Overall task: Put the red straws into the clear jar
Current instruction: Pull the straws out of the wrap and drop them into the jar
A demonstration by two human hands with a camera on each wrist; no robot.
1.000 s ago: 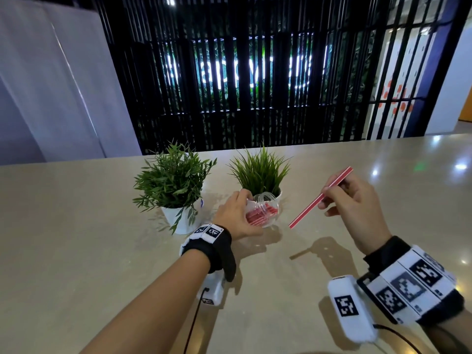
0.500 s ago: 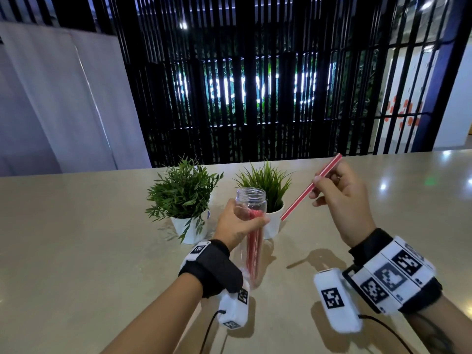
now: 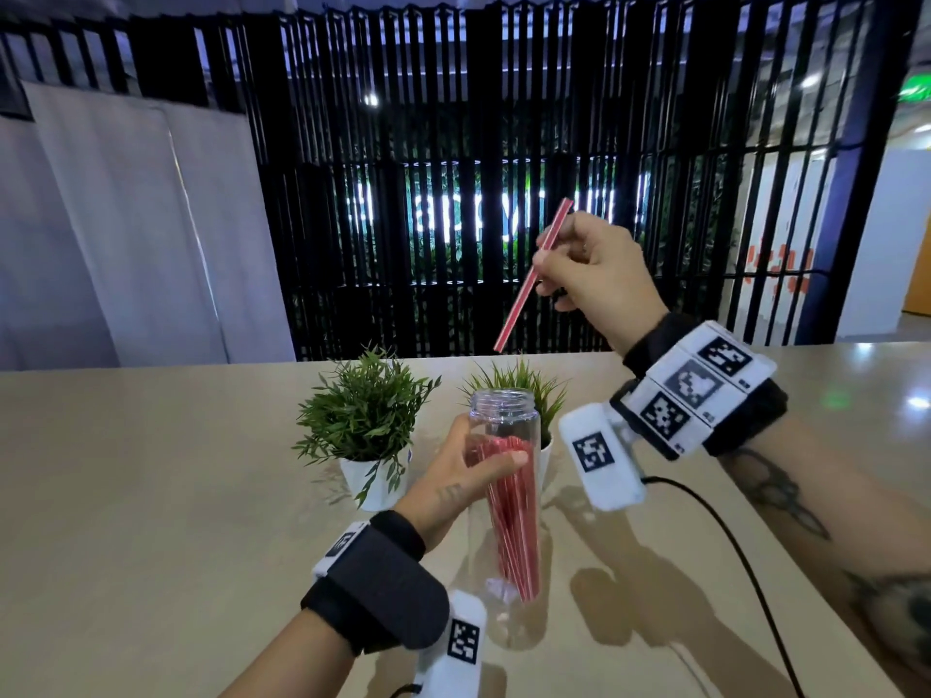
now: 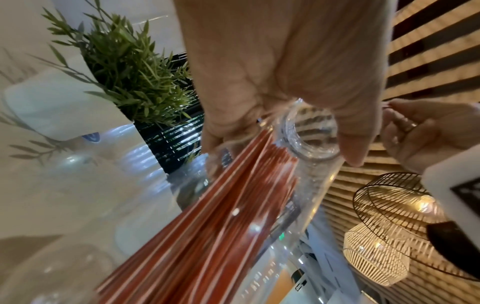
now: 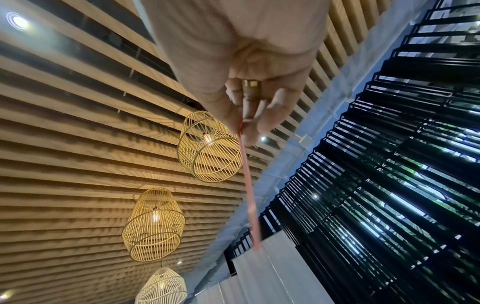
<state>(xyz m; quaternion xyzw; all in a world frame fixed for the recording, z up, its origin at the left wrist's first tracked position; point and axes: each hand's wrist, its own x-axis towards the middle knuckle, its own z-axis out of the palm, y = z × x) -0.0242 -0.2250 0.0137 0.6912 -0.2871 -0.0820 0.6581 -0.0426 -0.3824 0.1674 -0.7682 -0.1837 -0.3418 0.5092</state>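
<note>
A tall clear jar (image 3: 506, 415) stands upright on the beige table (image 3: 151, 496), holding several red straws (image 3: 514, 521). My left hand (image 3: 468, 471) grips the jar round its upper body, thumb across the front. In the left wrist view the jar's open mouth (image 4: 310, 135) shows between my fingers, with the red straws (image 4: 207, 226) running down inside. My right hand (image 3: 579, 264) is raised above and right of the jar and pinches a single red straw (image 3: 529, 289), which slants down-left with its lower end above the jar's mouth. The right wrist view shows the same straw (image 5: 249, 185) pinched at my fingertips.
Two small green plants in white pots stand just behind the jar: a leafy plant (image 3: 365, 415) on the left, a grassy plant (image 3: 529, 390) right behind the jar. A black cable (image 3: 730, 546) runs from my right wrist across the table. Black slatted screens rise beyond the table.
The left hand has brought the jar from lying tilted to upright and nearer me. The right hand has risen with the straw and turned it steeper over the jar.
</note>
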